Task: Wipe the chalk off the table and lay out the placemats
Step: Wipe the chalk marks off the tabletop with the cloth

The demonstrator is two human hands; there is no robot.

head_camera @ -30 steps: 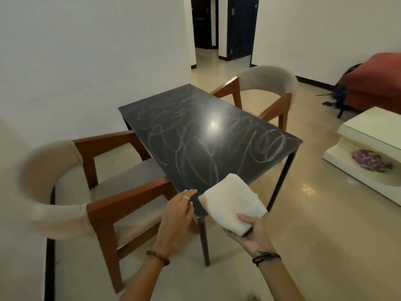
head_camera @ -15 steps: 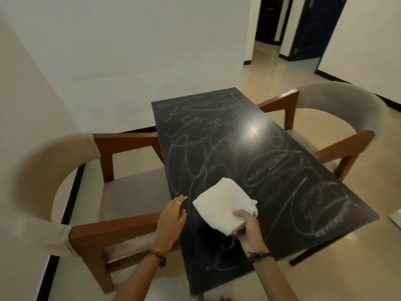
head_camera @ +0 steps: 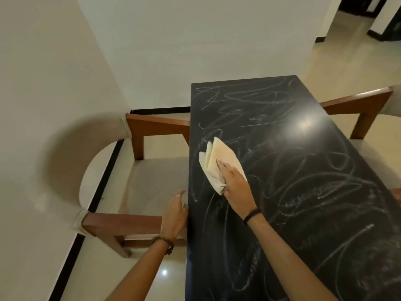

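Chalk (head_camera: 308, 183) covers nearly all the table (head_camera: 288, 257) around my right hand (head_camera: 235, 185), which presses the cloth (head_camera: 219, 161) flat, thumb pinching; left hand (head_camera: 174, 216) rests relaxed at the edge. I see no placemats.

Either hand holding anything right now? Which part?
Right hand presses the folded cloth flat on the table, thumb pinching its near end. Left hand holds nothing, at the table's edge.
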